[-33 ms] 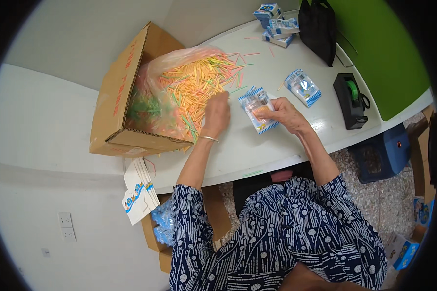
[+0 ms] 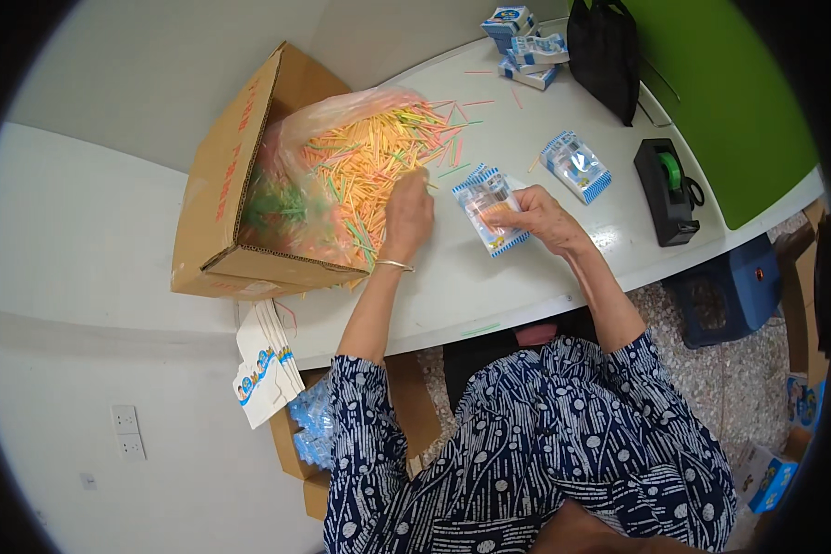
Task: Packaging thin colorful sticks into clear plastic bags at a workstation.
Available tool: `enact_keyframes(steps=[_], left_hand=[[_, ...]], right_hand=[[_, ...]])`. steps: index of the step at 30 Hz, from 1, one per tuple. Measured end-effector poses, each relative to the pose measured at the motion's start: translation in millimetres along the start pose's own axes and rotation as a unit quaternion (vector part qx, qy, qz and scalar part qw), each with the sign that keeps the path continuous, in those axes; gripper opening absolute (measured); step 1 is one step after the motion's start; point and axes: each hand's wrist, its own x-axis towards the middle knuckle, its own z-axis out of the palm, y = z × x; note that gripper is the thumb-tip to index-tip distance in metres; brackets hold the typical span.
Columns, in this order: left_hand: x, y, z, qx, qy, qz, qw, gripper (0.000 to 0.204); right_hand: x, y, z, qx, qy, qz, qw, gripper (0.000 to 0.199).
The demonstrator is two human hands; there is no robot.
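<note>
At the edge of a heap of thin coloured sticks [image 2: 365, 152], mostly orange with some pink, green and yellow, is my left hand [image 2: 408, 217]. Its fingers are curled together; what they hold, if anything, is hidden. The sticks spill out of a clear plastic bag [image 2: 291, 157] in a cardboard carton [image 2: 220, 198] lying on its side. My right hand [image 2: 547, 220] grips small clear packets [image 2: 482, 196] with blue-striped ends, thumb on top. Something orange shows in the front packet beside the thumb.
More packets [image 2: 575, 166] lie to the right, near a black tape dispenser [image 2: 667, 194]. Small blue-and-white boxes [image 2: 529, 66] and a black bag [image 2: 605, 60] stand at the back. White flat cartons [image 2: 266, 369] overhang the table's left front edge. A blue stool [image 2: 725, 291] is beyond the right edge.
My left hand has shifted slightly left and away from me, further onto the sticks. My right hand and its packets have hardly moved.
</note>
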Motion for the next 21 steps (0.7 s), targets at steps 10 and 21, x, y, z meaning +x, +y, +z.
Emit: enact_keyframes(steps=[10, 21], left_hand=[[9, 61, -72, -0.59, 0.102, -0.162, 0.785, 0.033], [-16, 64, -47, -0.451, 0.034, -0.087, 0.888, 0.019]], right_hand=[[0, 3, 7, -0.066, -0.044, 0.043, 0.996, 0.029], [-9, -13, 13, -0.019, -0.052, 0.033, 0.998, 0.029]])
